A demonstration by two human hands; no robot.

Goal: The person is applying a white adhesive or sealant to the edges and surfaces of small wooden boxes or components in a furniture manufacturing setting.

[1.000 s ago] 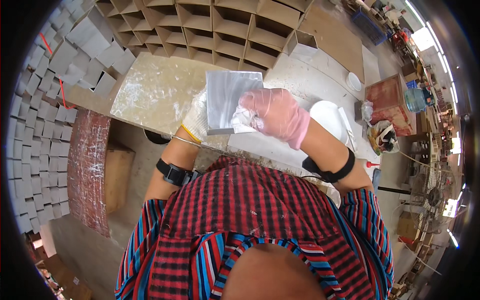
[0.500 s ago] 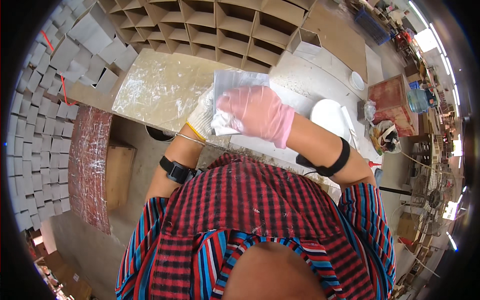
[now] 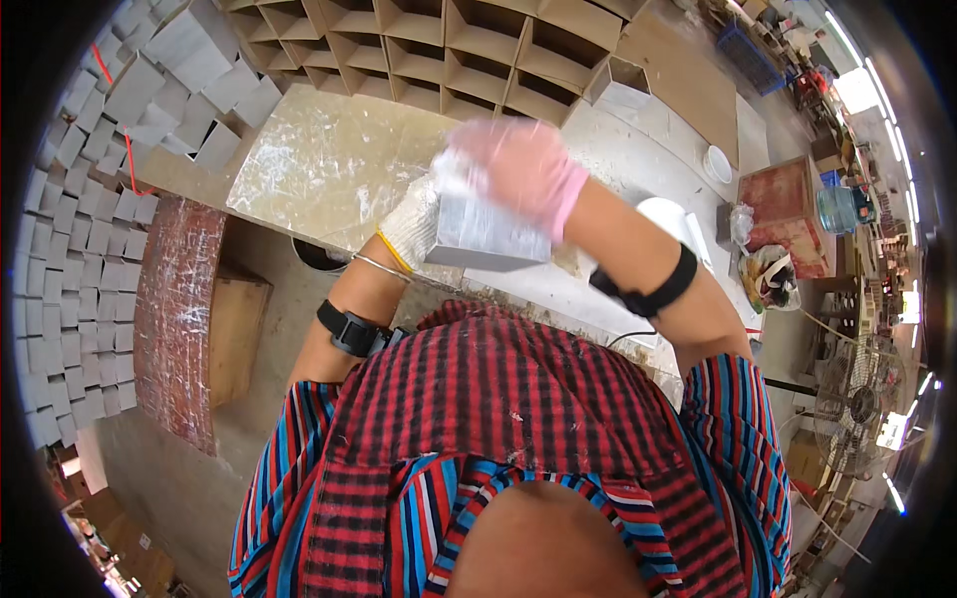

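My left hand (image 3: 411, 227), in a white knit glove with a yellow cuff edge, grips the left side of a silver-grey box (image 3: 493, 234). The box is held tilted above the near edge of the worktable (image 3: 329, 159). My right hand (image 3: 523, 169), in a pink glove, is closed over the far part of the box and smeared by motion. Under its fingers a crumpled white cloth (image 3: 461, 177) lies against the box's upper face. Most of my left fingers are hidden behind the box.
Cardboard compartments (image 3: 488, 45) stand along the table's far side, beside an open-topped grey box (image 3: 623, 88). A round white item (image 3: 661, 211) and a small white cup (image 3: 716, 162) are at the right. Grey boxes (image 3: 60, 269) are stacked at far left, near a red-brown board (image 3: 179, 324).
My right hand and the white cloth have moved away from me across the box, toward its far edge. The box has tipped, so its near side now shows.
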